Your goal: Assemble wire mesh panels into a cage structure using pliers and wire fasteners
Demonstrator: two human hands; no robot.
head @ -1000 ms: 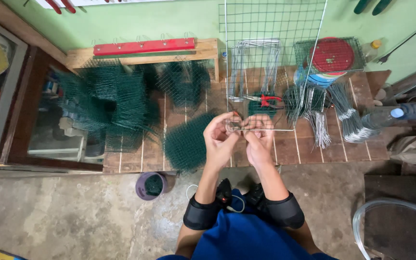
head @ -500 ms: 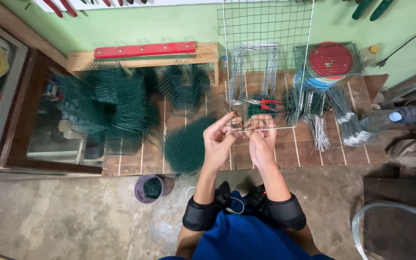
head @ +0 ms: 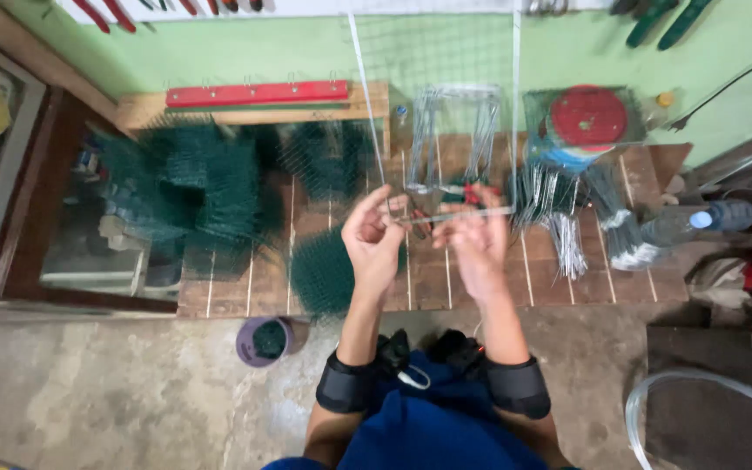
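At the far left stood a dark brown wooden cabinet with a glass front (head: 63, 235), and just right of it lay a heap of dark green wire mesh pieces (head: 193, 187) on the low wooden slatted bench (head: 480, 283). Behind this heap, a long red metal bar (head: 258, 92) rested on a pale wooden rail against the green wall. On the concrete floor below the bench edge stood a small purple cup (head: 263, 339) with something dark green inside. A round piece of dark green mesh (head: 324, 274) lay on the bench near the front edge, partly behind the left wrist.

The left hand (head: 374, 237) was raised above the bench with the palm turned to the camera, the fingers curled and the thumb up; it pinched the lower edge of a tall panel of thin silver wire grid (head: 441, 104). This panel stood nearly upright in the middle of the bench, reaching up past the top of the view. The right hand (head: 473, 242) was just beside the left one, fingers bent at the same lower edge of the grid; motion blur hid how firmly it held the wire. Between and behind the hands, red-handled pliers (head: 459, 193) lay on the bench.

Further right, bundles of short silver wire pieces (head: 563, 244) lay on the boards, and behind them a red round disc sat inside a small wire cage (head: 587, 117). At the far right a clear plastic bottle with a blue cap (head: 694, 222) lay on its side.
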